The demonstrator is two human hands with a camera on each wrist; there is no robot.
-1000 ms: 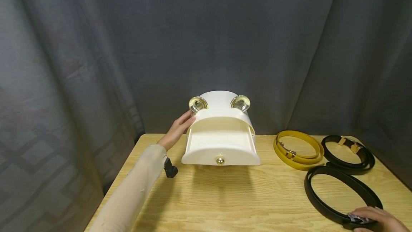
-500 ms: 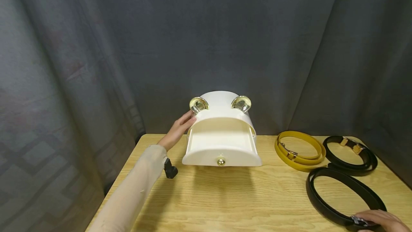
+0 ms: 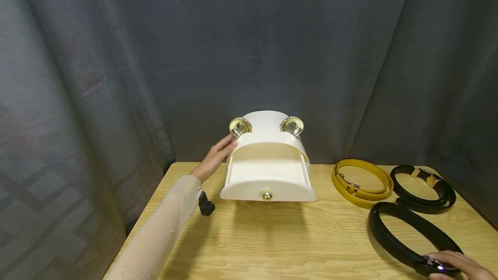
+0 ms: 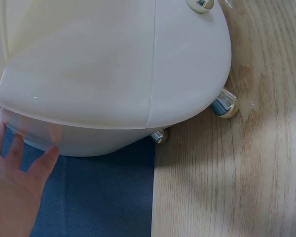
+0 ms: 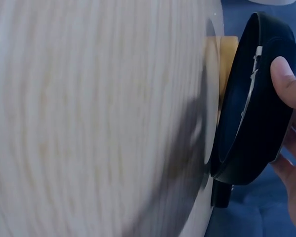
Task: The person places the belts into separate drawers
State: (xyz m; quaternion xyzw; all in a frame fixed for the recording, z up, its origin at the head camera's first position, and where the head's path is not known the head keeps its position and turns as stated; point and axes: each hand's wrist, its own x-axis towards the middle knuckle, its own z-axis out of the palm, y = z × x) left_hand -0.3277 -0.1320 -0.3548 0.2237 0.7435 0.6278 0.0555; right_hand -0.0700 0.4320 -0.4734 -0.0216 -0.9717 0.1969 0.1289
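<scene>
A white box [image 3: 266, 126] with two flared gold fittings [image 3: 240, 127] on top stands near the back of the table, its drawer [image 3: 272, 161] pulled out and a gold knob [image 3: 267, 196] on the front. My left hand [image 3: 213, 159] touches the box's left side; in the left wrist view its spread fingertips lie on the lower side wall. At the front right my right hand [image 3: 461, 264] grips a coiled black belt [image 3: 397, 247] at its metal buckle. The right wrist view shows the thumb [image 5: 286, 81] pressing on the coiled belt [image 5: 256, 143], which is tilted up from the table.
A coiled yellow belt [image 3: 375, 193] and a second black belt [image 3: 424, 206] with gold metal parts lie behind the held one, at the right. Grey curtains [image 3: 311, 55] hang close behind and to the left of the wooden table [image 3: 264, 245].
The held black belt has tilted and risen at my right hand, its coil shifting slightly left. My left hand, the box and its drawer keep their places.
</scene>
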